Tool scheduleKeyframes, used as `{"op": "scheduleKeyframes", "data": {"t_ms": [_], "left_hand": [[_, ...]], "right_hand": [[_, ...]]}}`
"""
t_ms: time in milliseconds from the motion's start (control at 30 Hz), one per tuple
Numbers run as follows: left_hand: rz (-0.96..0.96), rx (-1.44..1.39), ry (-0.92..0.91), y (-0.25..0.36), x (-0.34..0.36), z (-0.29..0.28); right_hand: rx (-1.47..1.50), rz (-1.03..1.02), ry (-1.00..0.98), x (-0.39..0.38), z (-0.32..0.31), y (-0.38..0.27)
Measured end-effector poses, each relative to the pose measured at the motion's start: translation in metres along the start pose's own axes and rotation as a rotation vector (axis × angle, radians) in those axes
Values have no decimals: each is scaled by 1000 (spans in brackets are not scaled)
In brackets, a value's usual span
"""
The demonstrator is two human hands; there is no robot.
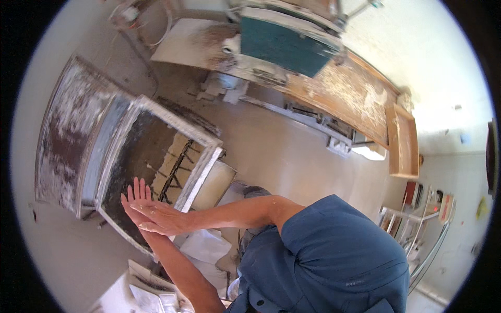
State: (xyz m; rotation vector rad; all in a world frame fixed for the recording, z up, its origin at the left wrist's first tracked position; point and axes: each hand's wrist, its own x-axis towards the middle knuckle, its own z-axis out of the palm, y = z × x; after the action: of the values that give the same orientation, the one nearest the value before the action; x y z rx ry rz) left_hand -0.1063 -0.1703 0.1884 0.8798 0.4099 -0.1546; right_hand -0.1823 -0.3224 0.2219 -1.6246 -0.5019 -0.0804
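My two hands meet above the open trough of a flour-dusted mixing machine (206, 169). The fingers of my left hand (140, 192) stretch out, slightly apart, past the other hand. My right hand (168, 218) lies flat across the left, palm against it, with pale residue on its skin. Neither hand appears to hold anything. Inside the trough, a dark shaft with tines (175, 172) runs beside a pale, dough-like mass (180, 147). The machine's worn, whitened lid (78, 130) stands raised on the left.
Across the floor stands a long wooden worktable (360, 94) strewn with pale scraps. A dark green panelled machine (287, 41) rises at its left end. A wooden box (403, 141) sits at the right end, above a metal rack (417, 224). White sheeting (206, 245) lies beside the trough.
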Motion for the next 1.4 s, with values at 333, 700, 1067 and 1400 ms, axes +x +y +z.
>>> {"op": "scheduleKeyframes", "data": {"t_ms": [333,700,1067,1400], "left_hand": [[155,310,-31,-141,-49,-6],[-465,293,408,-394,-278,-163],[-677,879,-8,-696,-350,144],[-624,863,-874,-846,-451,448]], "right_hand": [[-616,243,245,-310,-237,82],[-47,1144,1993,-985,-569,27],[639,430,2188,-1126,-723,35],[537,285,2147,-1128,-672,-45]]}}
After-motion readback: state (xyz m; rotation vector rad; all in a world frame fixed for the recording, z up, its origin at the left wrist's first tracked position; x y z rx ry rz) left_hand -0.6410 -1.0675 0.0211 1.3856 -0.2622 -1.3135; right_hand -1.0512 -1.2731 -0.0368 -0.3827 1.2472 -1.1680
